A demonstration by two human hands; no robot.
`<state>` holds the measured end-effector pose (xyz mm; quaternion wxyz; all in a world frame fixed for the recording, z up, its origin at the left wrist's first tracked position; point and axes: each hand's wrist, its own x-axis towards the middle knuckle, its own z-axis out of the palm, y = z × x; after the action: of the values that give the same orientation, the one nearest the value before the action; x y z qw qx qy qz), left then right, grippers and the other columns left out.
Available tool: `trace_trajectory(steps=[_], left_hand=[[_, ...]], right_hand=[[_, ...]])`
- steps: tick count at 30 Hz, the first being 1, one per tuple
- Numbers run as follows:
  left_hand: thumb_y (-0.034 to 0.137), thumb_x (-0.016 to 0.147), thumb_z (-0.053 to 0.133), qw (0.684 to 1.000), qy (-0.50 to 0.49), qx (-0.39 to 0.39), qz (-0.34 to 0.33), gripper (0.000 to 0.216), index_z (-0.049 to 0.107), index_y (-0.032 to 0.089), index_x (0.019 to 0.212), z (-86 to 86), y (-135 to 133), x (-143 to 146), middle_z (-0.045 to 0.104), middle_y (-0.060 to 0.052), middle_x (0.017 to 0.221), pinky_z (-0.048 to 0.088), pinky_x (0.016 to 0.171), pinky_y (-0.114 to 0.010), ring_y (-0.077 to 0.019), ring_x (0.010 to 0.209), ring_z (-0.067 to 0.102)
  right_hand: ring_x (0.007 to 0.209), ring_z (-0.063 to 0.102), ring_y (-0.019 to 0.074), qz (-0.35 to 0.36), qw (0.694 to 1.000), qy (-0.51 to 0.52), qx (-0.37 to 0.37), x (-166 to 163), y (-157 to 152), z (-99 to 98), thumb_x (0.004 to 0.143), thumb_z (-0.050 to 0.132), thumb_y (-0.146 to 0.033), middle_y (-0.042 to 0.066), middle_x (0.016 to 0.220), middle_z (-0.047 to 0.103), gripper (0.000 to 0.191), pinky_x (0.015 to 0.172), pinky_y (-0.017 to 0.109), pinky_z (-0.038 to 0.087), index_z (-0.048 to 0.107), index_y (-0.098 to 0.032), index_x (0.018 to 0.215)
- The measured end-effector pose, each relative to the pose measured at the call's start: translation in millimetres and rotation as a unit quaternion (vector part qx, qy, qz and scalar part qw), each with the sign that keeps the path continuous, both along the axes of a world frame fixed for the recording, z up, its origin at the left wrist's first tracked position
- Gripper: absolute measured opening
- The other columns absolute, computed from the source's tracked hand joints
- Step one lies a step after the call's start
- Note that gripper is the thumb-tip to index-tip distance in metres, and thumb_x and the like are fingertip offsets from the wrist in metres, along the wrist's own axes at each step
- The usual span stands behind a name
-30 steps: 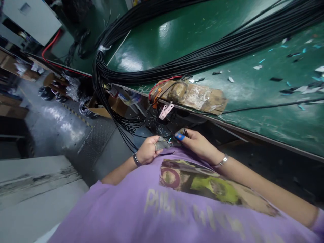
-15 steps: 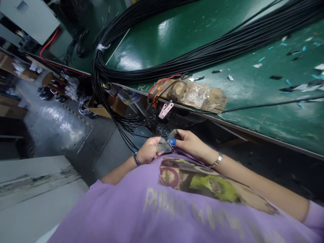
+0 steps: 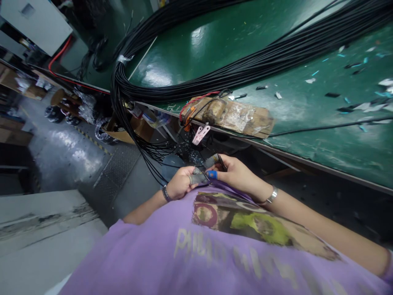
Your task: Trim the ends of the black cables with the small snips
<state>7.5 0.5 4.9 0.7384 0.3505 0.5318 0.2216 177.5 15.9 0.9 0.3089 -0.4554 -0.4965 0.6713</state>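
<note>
Hands closed together on wire ends below table edge.
Since a second ago, right hand [image 3: 236, 175] has drawn in against left hand [image 3: 181, 183]; both pinch the wire [image 3: 206, 175]. Table [image 3: 322, 135] edge at 12 o'clock; open floor [image 3: 70, 151] at 9.

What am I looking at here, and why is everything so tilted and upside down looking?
The camera sits on a person's head and looks down, so you see their purple shirt at the bottom and their two arms reaching forward. That is why it looks tilted.

The left hand and the right hand meet close to the body. Together they pinch the end of a thin black wire. Some fingertips wear grey wraps, and one wears a blue one. Each wrist has a bracelet.

In front is a long green workbench. A very thick bundle of black cables lies on it and droops over the edge. A taped brown block sits at the edge, and small scraps are scattered about.
</note>
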Motion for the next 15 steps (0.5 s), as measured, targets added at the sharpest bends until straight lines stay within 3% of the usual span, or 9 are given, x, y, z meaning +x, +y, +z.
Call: trace_trajectory(steps=[4,9,15], left_hand=[[0.049,0.055,0.074,1.000,0.008,0.001,-0.011,0.044,0.046,0.015,0.055,3.0,-1,1,0.039,0.009,0.037,0.012,0.036,-0.019,-0.0011,0.030,0.023],[0.048,0.047,0.079,0.999,-0.012,-0.007,-0.034,0.047,0.048,0.014,0.056,8.1,-3,2,0.042,0.008,0.040,0.018,0.038,-0.018,-0.0015,0.035,0.030],[0.051,0.050,0.077,1.000,-0.002,-0.011,0.012,0.047,0.046,0.016,0.056,5.6,-2,1,0.037,0.010,0.035,0.011,0.035,-0.019,-0.0007,0.030,0.021]], right_hand=[[0.060,0.047,0.0125,-0.047,0.997,-0.041,0.042,-3,-1,-8.0,0.059,0.070,-0.034,-0.002,0.064,0.054,0.024,0.057,0.027,0.041,0.052,-0.020,0.068],[0.042,0.028,0.0065,-0.246,0.963,-0.005,-0.109,-1,6,-24.4,0.057,0.070,-0.041,-0.007,0.052,0.038,0.034,0.039,0.022,0.023,0.042,-0.022,0.063],[0.042,0.028,0.0051,-0.101,0.987,0.063,-0.108,1,0,-16.5,0.061,0.070,-0.047,-0.006,0.054,0.047,0.036,0.040,0.021,0.021,0.049,-0.020,0.071]])
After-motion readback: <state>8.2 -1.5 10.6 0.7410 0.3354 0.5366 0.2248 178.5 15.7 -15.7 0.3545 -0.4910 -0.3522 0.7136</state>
